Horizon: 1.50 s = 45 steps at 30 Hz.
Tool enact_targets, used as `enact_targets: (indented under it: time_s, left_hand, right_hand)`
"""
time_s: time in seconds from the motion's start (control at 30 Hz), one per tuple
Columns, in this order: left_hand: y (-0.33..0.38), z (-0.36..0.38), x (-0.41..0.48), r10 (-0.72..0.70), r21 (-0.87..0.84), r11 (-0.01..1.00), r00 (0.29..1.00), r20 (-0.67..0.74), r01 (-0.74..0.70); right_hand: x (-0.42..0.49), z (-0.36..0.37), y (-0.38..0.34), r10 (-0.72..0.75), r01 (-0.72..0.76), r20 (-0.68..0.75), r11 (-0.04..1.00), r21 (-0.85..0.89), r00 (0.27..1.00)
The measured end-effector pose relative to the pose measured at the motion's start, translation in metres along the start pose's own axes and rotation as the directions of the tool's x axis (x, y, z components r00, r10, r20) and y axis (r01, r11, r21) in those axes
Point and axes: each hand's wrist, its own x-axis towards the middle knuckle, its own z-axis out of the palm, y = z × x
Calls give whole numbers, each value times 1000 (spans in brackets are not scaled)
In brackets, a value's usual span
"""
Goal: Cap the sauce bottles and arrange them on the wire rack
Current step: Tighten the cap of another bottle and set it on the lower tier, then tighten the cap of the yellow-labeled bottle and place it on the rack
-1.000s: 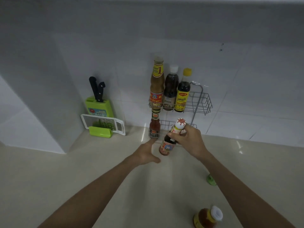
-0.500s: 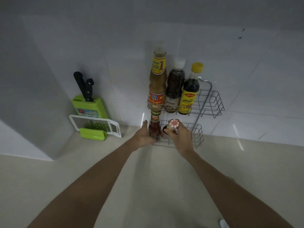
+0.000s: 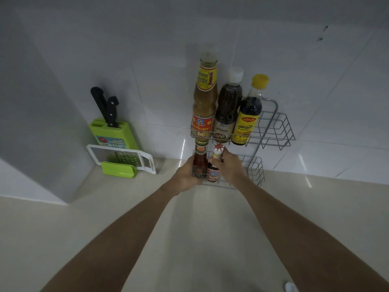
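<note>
A two-tier wire rack [image 3: 275,131] stands against the tiled wall. Its upper shelf holds a tall brown sauce bottle [image 3: 204,102], a dark bottle with a white cap [image 3: 228,106] and a dark bottle with a yellow cap [image 3: 249,110]. On the lower shelf a red sauce bottle with a green lid [image 3: 199,161] stands at the left, and my left hand [image 3: 186,175] wraps its lower part. Beside it stands a small bottle with a red-and-white cap [image 3: 214,167], upright, with my right hand [image 3: 229,165] closed around it.
A green knife block [image 3: 114,133] with two black-handled knives stands to the left, with a white and green grater [image 3: 122,161] in front of it. A white cap [image 3: 291,287] shows at the bottom edge on the beige counter. The right part of both shelves is unoccupied.
My right hand carried the small red-and-white capped bottle from above the counter into the lower shelf and stood it upright. My left hand moved from the counter onto the red sauce bottle.
</note>
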Motion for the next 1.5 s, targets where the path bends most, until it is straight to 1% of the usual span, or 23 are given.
enact_targets:
  time_s: [0.13,0.37,0.47,0.57,0.63,0.73,0.87,0.93,1.07,1.17,1.2,1.27,1.33,1.43,1.5]
  left_hand:
    - [-1,-1,-1,-7,6,1000,1000,-1,7]
    - [-2,-2,-6,-30,36,999,1000,0,30]
    - [-4,-2,-11,-36,47,998,999,-11,37]
    - [-5,0,-18,-35,40,999,999,-37,36]
    - [-5,4,-24,-26,45,999,999,-46,28]
    - [-9,10,-34,-19,22,1000,998,-64,20]
    - [-14,20,-48,14,29,1000,998,-61,-12]
    - [-16,28,-56,20,36,999,998,-64,-17]
    - [-19,53,-78,63,1,998,997,-54,-63]
    - [-25,83,-101,110,-10,994,994,0,-110]
    - [-28,97,-111,125,-9,992,991,36,-125]
    - [-38,122,-130,150,1,989,980,130,-151]
    - [-46,147,-147,157,39,984,955,251,-172]
    - [-50,175,-168,150,96,975,909,388,-202]
    - [-46,189,-178,180,73,970,885,430,-233]
  right_hand:
    - [0,2,2,26,-29,53,998,56,998]
    - [-7,1,2,100,-106,113,993,48,989]
    - [-10,-4,6,107,-116,139,992,56,984]
    - [-18,-11,9,109,-126,165,987,99,980]
    - [-25,-18,10,91,-113,184,987,116,979]
    - [-35,-28,16,65,-85,204,992,91,977]
    - [-51,-43,32,59,-75,193,994,75,979]
    - [-67,-54,39,23,-38,175,996,82,984]
    - [-110,-76,55,-90,87,39,993,83,995]
    - [-157,-89,75,-171,177,-84,981,82,982]
    - [-176,-90,87,-187,193,-96,980,57,978]
    - [-212,-88,114,-219,215,-89,975,-58,972]
    - [-244,-83,144,-196,190,-17,966,-175,981]
    - [-278,-69,189,-76,125,172,947,-296,982]
    - [-289,-54,221,-82,182,272,912,-366,959]
